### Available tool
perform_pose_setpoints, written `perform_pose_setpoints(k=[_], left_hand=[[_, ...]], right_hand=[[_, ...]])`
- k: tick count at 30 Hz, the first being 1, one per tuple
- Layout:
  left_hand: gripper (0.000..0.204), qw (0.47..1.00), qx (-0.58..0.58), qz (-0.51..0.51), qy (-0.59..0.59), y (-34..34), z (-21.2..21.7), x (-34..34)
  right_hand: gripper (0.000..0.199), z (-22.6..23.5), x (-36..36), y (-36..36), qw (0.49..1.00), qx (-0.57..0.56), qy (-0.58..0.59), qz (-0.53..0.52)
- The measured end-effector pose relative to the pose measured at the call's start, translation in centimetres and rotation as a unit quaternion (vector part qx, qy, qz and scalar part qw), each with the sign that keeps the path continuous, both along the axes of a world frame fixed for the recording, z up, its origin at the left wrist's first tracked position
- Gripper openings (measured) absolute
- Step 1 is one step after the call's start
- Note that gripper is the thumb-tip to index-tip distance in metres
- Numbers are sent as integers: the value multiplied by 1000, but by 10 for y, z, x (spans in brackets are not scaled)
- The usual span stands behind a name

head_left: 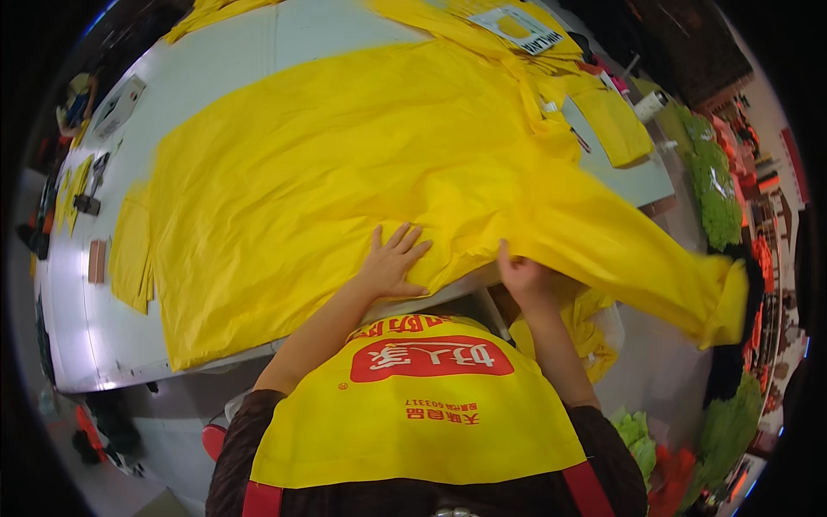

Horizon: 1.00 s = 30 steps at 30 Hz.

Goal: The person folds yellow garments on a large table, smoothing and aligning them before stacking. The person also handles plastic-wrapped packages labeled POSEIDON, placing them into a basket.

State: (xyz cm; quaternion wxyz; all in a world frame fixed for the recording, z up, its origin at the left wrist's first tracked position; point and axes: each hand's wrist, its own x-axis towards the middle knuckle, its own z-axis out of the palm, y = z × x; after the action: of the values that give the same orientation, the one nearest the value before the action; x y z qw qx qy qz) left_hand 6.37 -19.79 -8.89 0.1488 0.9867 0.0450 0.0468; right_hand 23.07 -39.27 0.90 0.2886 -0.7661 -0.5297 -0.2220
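A large yellow garment lies spread across a white table. My left hand rests flat on the fabric near the table's front edge, fingers apart. My right hand grips the garment's edge where a long yellow sleeve hangs off the table to the right. I wear a yellow apron with a red patch on it.
Small yellow fabric pieces lie at the table's left side, with more yellow pieces and a printed card at the far right. Tools sit along the left edge. Green and red fabric piles stand right of the table.
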Motion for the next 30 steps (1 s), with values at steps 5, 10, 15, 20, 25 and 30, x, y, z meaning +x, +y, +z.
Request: perform_pose_setpoints(k=[5,10,15,20,25,30], left_hand=[[74,988,-56,142,1,18,-18,-49],[76,887,56,456,42,61,-21,-223],[69,775,-157,611,-35,125,-19,-263],[45,725,-447,505,-140,102,40,-112],[11,712,-511,381,-294,83,76,-128],[17,832,-374,409,18,38,17,-225]], right_hand=[[36,-69,35,4,938,-329,83,-65],[45,-93,57,-40,970,-243,1,-15],[54,-91,65,-48,961,-262,4,86],[58,-60,79,-47,911,-380,60,151],[59,-44,106,-44,866,-450,151,158],[33,-13,161,7,814,-475,333,44]])
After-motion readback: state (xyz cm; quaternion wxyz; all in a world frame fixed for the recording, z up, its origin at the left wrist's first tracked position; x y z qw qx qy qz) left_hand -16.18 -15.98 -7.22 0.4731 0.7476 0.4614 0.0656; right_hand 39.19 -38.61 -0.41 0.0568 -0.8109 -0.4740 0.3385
